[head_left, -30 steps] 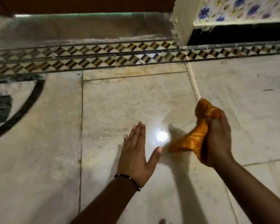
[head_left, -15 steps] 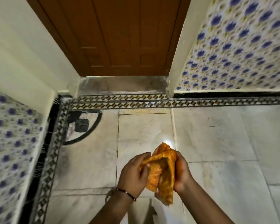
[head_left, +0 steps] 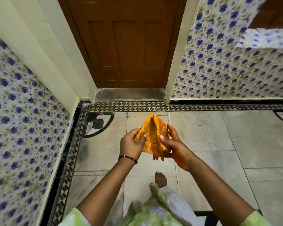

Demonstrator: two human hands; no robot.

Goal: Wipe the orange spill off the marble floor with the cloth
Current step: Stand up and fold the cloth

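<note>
Both grips, left hand (head_left: 131,144) and right hand (head_left: 175,144), clamp the cloth (head_left: 152,136) above bare marble floor (head_left: 211,136).

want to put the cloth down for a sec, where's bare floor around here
Free: the marble floor right of the hands, bordered by the patterned border strip at the tiled wall; also the slabs between the left hand and the left border. Crowded: directly below the cloth, near the bare foot and green clothing; the right hand also grips the cloth.
</note>
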